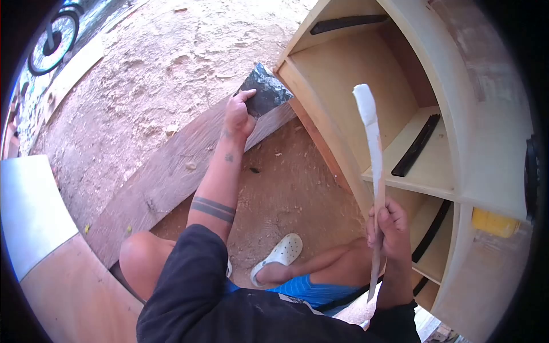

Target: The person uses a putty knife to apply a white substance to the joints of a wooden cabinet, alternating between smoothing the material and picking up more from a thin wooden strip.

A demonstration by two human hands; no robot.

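My left hand [241, 116] grips a dark flat plate [266, 90] by its near edge, thumb on top. Pale smears streak the plate's far and right edges, close to the front corner of a wooden cabinet [320, 106]. In front of the cabinet's compartments, my right hand [391, 227] is closed around a long thin wooden stick [376, 166]. The stick points upward, and thick white paste [365, 103] coats its top end. Its lower end reaches down past my wrist.
Black strips [416, 146] lie inside the cabinet's compartments. A yellow block [494, 222] sits on the right panel. A weathered plank [154, 188] crosses the dirt ground beside my knee. Pale boards [37, 200] are at the left, and a bicycle wheel [54, 43] shows far left.
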